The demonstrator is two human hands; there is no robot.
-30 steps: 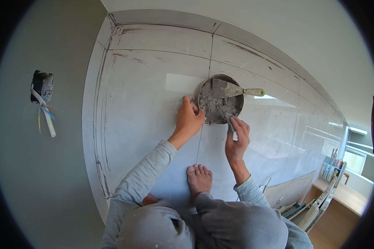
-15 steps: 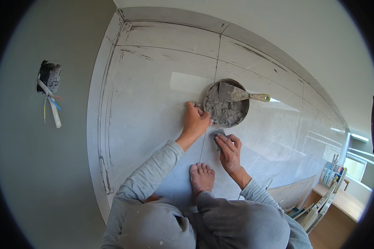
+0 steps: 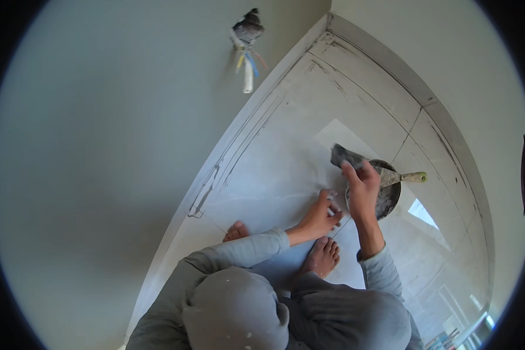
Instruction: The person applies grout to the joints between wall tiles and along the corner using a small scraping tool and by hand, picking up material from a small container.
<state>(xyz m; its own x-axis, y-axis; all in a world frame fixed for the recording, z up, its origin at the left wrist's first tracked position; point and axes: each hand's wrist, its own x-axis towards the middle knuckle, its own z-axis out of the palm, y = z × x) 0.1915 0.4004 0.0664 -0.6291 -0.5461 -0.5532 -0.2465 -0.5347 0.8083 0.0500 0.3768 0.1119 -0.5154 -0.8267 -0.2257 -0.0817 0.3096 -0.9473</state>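
Note:
My right hand (image 3: 363,188) is raised over the left side of a round bowl (image 3: 398,198), gripping a dark grey, flat scraper-like piece (image 3: 346,156) smeared with paste. Its exact kind is unclear from motion blur. Grey grout-like paste (image 3: 385,204) fills the bowl, partly hidden by my hand. Across the bowl lies a putty knife (image 3: 414,177), its handle sticking out to the right. Left of the bowl, low over the tiles, is my left hand (image 3: 319,217) with fingers curled in; what they hold, if anything, I cannot make out.
I squat barefoot on pale, glossy floor tiles (image 3: 274,169) with dark joints and grout smears along the edges. A grey-green wall (image 3: 128,146) rises at the left, where wires (image 3: 248,73) hang from a wall hole. My right foot (image 3: 322,256) is near my left hand.
My view has turned left toward the wall. My right hand has lifted the dark piece from the tiles below the bowl up to its left side. My left hand has drawn back from the bowl.

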